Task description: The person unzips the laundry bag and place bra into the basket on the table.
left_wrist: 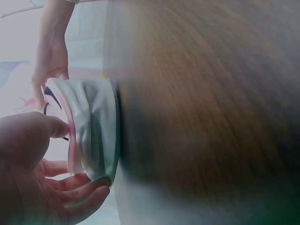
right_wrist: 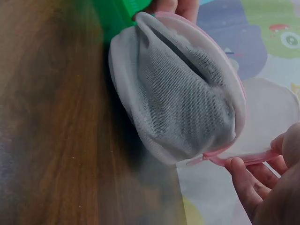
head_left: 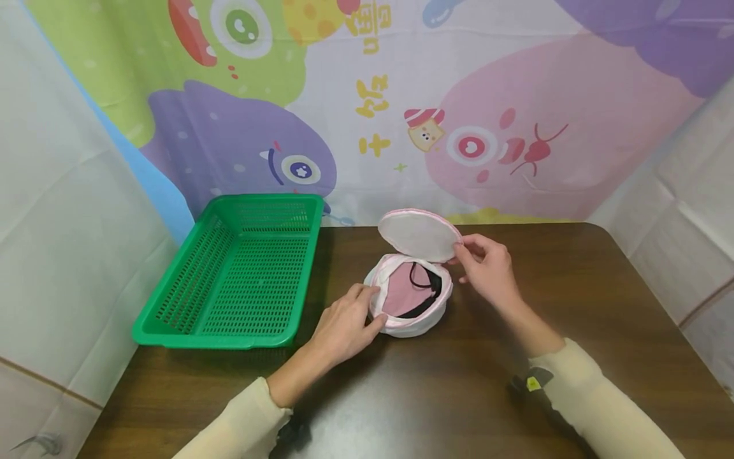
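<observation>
A round white mesh laundry bag (head_left: 414, 326) with pink zip trim stands on the table, its lid (head_left: 420, 233) raised at the back. Inside lies a folded pink cloth item (head_left: 406, 288) with black edging and a thin black cord. My left hand (head_left: 344, 322) holds the bag's left side, thumb near the front rim and fingers round the wall, as the left wrist view shows. At the lid's right edge, my right hand (head_left: 489, 271) pinches the pink trim between thumb and fingers. In the right wrist view, a zip pull (right_wrist: 197, 161) hangs beside the hinge area.
A green plastic basket (head_left: 302, 280) with slotted walls stands left of the bag. The brown wooden table (head_left: 447, 401) reaches back to a cartoon-printed cloth (head_left: 367, 185). Pale panels (head_left: 69, 210) stand at both sides.
</observation>
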Demonstrator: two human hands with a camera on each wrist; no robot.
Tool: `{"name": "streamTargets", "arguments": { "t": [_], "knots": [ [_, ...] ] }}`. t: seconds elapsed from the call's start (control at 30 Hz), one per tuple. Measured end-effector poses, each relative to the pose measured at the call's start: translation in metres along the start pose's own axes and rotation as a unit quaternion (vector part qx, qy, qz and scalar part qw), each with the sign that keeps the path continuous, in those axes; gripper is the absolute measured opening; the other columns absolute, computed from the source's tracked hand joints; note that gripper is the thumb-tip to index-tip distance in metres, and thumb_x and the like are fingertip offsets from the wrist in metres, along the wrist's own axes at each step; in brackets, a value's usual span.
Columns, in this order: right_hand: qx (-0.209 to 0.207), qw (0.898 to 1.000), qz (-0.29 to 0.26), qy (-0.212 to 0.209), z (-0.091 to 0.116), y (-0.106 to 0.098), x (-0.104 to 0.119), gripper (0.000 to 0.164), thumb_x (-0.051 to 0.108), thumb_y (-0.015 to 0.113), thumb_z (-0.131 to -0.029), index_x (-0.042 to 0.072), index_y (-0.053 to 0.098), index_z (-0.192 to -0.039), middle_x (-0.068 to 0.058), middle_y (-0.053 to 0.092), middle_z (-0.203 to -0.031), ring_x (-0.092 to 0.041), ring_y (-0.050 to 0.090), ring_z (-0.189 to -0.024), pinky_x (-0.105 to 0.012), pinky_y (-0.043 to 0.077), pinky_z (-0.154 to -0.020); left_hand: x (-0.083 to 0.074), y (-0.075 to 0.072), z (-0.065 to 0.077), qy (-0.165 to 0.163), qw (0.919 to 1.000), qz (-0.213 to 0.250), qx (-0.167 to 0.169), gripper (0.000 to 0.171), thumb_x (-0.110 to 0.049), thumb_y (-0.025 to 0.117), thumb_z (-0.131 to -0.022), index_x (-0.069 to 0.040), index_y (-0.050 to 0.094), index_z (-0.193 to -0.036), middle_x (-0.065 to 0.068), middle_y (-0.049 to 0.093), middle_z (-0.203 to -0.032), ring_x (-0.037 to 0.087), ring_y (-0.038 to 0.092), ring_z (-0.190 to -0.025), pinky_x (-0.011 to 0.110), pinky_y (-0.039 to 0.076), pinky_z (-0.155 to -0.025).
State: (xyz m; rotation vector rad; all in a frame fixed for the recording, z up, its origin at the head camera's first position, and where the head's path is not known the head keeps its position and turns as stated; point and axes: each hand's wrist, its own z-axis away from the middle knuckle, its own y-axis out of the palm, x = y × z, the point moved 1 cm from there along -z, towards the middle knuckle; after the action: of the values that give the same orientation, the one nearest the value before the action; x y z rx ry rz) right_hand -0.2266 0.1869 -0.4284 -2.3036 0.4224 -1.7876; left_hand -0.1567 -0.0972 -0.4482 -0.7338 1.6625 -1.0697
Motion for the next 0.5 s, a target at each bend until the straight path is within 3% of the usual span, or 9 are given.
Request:
{"name": "streamTargets", "arguments": {
  "t": [0.27, 0.5],
  "knots": [
    [0.008, 0.999, -0.001, 0.031, -0.008, -0.001, -0.003, 0.03, 0.015, 0.068, -0.112, -0.012, 0.073, -0.122, -0.037, 0.081, -0.114, 0.006, 0.078, -0.071, -0.023, 0.062, -0.054, 0.001, 0.002, 0.002, 0.0, 1.0, -0.006, 0.008, 0.055, -0.035, 0.077, -0.105, -0.005, 0.067, -0.15, 0.019, 0.071, -0.142, 0.037, 0.078, -0.11, 0.056, 0.067, -0.095],
    [0.014, 0.996, -0.016, 0.084, -0.015, -0.003, -0.01, 0.035, 0.019, 0.064, -0.115, -0.013, 0.067, -0.129, -0.03, 0.085, -0.109, 0.004, 0.078, -0.068, -0.023, 0.064, -0.058, 0.002, 0.003, 0.002, -0.004, 0.9999, -0.009, 0.011, 0.056, -0.036, 0.077, -0.105, -0.006, 0.066, -0.15, 0.019, 0.071, -0.142, 0.037, 0.078, -0.112, 0.056, 0.067, -0.096]
  ]
}}
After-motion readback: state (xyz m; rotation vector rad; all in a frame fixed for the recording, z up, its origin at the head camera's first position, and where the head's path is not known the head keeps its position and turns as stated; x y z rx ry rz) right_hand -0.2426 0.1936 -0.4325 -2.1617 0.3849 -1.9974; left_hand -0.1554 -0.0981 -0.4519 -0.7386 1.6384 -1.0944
